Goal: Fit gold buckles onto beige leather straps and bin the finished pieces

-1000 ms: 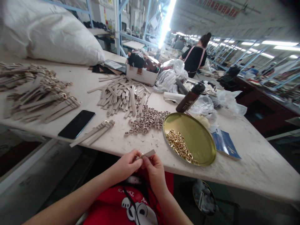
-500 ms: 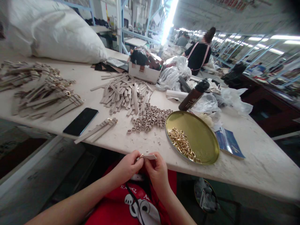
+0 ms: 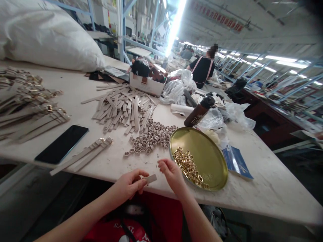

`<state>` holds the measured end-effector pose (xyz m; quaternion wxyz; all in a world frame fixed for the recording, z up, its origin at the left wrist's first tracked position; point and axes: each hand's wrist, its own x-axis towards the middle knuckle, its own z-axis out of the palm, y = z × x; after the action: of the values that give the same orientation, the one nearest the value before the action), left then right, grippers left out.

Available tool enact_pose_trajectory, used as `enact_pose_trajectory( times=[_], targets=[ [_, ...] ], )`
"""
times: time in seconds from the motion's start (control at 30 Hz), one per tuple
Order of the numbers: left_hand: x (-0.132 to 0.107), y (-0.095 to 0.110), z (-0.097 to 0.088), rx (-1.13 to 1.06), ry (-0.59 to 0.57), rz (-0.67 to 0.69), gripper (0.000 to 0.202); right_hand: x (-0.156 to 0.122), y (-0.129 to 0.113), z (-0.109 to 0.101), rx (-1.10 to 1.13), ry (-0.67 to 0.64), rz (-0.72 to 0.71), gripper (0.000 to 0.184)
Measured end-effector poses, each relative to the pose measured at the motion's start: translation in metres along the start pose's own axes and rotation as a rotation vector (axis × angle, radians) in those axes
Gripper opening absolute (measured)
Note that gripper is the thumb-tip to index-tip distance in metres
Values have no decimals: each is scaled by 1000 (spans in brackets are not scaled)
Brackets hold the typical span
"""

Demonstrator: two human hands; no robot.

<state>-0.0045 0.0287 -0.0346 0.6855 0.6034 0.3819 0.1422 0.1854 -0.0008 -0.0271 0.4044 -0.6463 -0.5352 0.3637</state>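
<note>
My left hand point(image 3: 128, 185) pinches one end of a short beige strap piece point(image 3: 150, 178) just below the table's front edge. My right hand point(image 3: 171, 174) has come off the strap and hovers over the table edge, fingers loosely curled with nothing visible in them. It is close to the round gold tray point(image 3: 209, 151) holding several small gold buckles point(image 3: 188, 166). A heap of beige loops point(image 3: 151, 136) lies just beyond my hands, and a pile of loose beige strips point(image 3: 123, 109) lies behind that.
A black phone point(image 3: 62, 144) and a few finished straps point(image 3: 82, 155) lie at front left, with a big pile of finished straps point(image 3: 27, 104) further left. A dark bottle point(image 3: 199, 111), plastic bags, a blue booklet point(image 3: 237, 162), a white box point(image 3: 146, 84) and a white sack point(image 3: 47, 37) surround. A person stands far behind.
My right hand let go of the strap and moved right and up toward the gold tray. The left hand keeps the strap. The camera view shifted slightly.
</note>
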Motion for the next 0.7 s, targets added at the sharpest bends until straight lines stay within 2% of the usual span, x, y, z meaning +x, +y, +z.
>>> enact_pose_trajectory(
  times=[0.07, 0.13, 0.17, 0.27, 0.4, 0.47, 0.5, 0.63, 0.7],
  targets=[
    [7, 0, 1, -2, 54, -24, 43, 33, 8, -14, -389, 197, -87, 19],
    [11, 1, 1, -20, 115, -15, 50, 62, 14, -19, -762, 226, -107, 15],
    [13, 2, 0, -24, 131, -11, 53, 73, 16, -18, -851, 221, -103, 15],
    [13, 4, -4, -16, 137, -32, 55, 92, 19, -10, -904, 204, -79, 11],
    [13, 2, -10, -20, 152, -44, 44, 87, 19, -9, -892, 211, -79, 12],
    [16, 0, -12, -34, 175, -15, 38, 75, 14, -10, -815, 225, -84, 11],
    [17, 0, -13, -43, 190, 6, 36, 68, 11, -9, -701, 219, -79, 11],
    [19, 7, -12, -60, 250, 97, 31, 34, -9, 6, 11, 90, 4, 19],
    [16, 13, -11, -16, 295, 148, 28, 19, -19, 17, 223, 31, 56, 23]
  ],
)
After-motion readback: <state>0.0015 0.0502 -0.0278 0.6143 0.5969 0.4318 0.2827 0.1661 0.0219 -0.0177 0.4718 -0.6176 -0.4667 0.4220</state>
